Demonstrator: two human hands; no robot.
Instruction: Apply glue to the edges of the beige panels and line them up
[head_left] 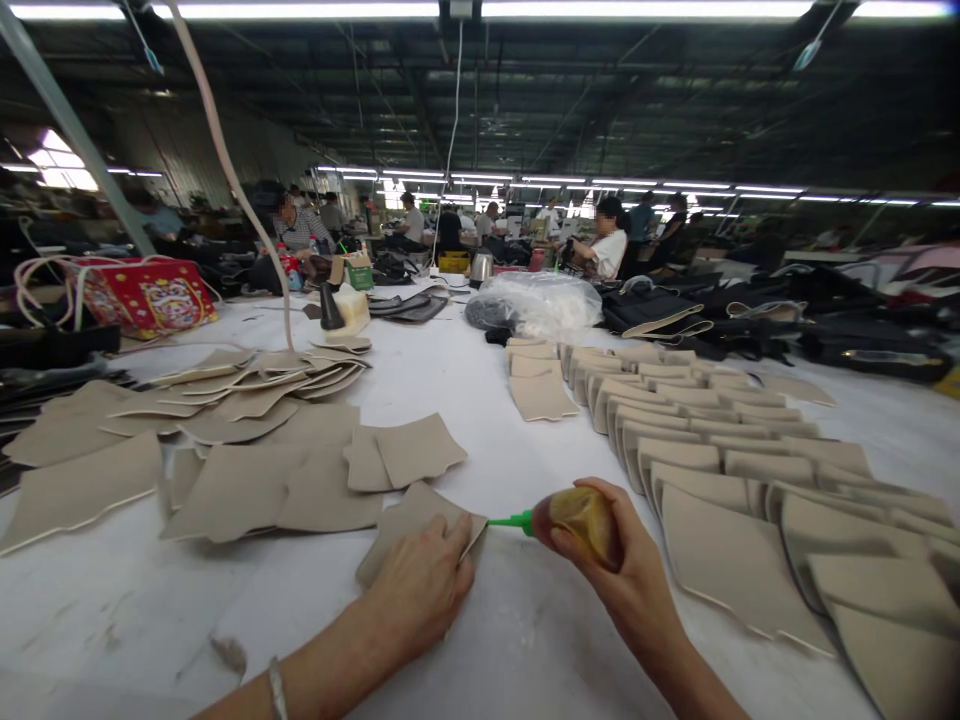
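My right hand (622, 560) is wrapped round a squeeze bottle (574, 522) of amber liquid, held on its side. Its thin green nozzle (517, 521) points left, and the tip meets the right edge of a beige sheet piece (405, 525). That piece lies on the white table, with my left hand (427, 575) holding it near the edge, fingers bent and pressed together. The thumb is partly hidden. Just beyond the left hand, more beige pieces (412, 448) lie loosely overlapped.
Overlapping rows of beige pieces (739, 560) cover the right side; a loose heap (225, 400) spreads over the left. Farther back are a clear plastic bag (551, 305), black bags (652, 305) and a red patterned bag (146, 295). A pale hose (232, 170) hangs down at left. People work behind.
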